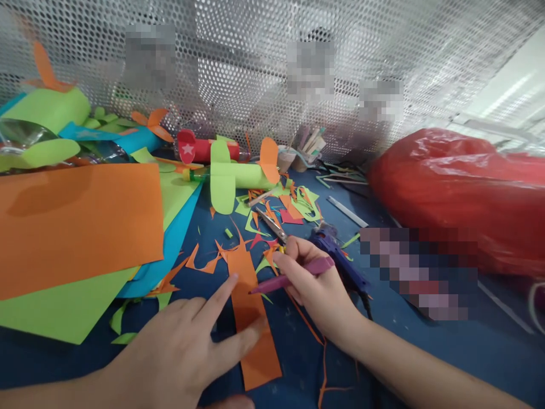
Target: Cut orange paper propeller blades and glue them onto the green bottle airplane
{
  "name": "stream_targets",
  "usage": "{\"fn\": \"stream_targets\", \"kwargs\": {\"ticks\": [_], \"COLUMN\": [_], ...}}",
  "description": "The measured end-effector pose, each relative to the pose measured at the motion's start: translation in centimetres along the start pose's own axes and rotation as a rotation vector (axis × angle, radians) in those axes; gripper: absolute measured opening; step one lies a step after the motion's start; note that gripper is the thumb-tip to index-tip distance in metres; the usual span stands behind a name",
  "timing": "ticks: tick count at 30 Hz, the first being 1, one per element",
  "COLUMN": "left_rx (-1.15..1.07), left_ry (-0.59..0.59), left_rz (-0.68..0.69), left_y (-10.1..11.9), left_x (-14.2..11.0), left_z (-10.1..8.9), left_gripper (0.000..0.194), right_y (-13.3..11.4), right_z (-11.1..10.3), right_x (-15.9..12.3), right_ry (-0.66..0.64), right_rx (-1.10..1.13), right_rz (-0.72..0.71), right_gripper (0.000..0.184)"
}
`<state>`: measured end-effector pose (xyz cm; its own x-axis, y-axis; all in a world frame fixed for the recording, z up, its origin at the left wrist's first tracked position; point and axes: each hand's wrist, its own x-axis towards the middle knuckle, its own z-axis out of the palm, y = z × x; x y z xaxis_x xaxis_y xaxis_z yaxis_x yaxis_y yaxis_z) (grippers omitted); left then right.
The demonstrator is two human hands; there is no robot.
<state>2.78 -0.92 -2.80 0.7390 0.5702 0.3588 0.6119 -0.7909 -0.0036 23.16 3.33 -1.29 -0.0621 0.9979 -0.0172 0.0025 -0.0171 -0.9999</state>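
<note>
My left hand (187, 346) lies flat with fingers spread on an orange paper strip (251, 318) that lies on the blue table. My right hand (315, 284) is closed around a purple pen (293, 275); its tip touches the strip near the middle. Scissors (272, 226) lie just beyond my right hand, among paper scraps. A blue glue gun (338, 255) rests right behind the same hand.
Big orange (76, 224), green (63, 309) and blue paper sheets are stacked at left. Paper airplanes, a green one (238, 173) and a red one (204, 149), stand at the back before a perforated metal screen. A red plastic bag (460, 187) fills the right. A ruler (347, 211) lies nearby.
</note>
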Motion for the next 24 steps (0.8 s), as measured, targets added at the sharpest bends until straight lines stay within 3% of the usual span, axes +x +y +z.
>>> {"fn": "stream_targets", "kwargs": {"ticks": [4,11,16,21,24], "left_rx": [0.036,0.042,0.093,0.045,0.028], "left_ry": [-0.055,-0.045,-0.105,-0.251,-0.308], "left_rz": [0.09,0.076,0.135,-0.026,-0.049], "left_y": [0.0,0.2,0.0,0.7,1.1], "left_x": [0.0,-0.1,0.1,-0.4,-0.5], "left_z": [0.4,1.2,1.1,1.1,0.6], "left_gripper": [0.065,0.056,0.066,0.059,0.063], "right_y": [0.2,0.1,0.1,0.2,0.2], "right_z": [0.1,0.4,0.6,0.3,0.3], "right_x": [0.2,0.1,-0.1,-0.1,0.0], "right_ry": [-0.058,-0.133,-0.129,-0.015,-0.035], "right_rx": [-0.024,-0.084,-0.102,-0.113,-0.085], "right_rz": [0.017,0.017,-0.016,-0.06,-0.042], "right_gripper": [0.034,0.032,0.03,0.034,0.033]}}
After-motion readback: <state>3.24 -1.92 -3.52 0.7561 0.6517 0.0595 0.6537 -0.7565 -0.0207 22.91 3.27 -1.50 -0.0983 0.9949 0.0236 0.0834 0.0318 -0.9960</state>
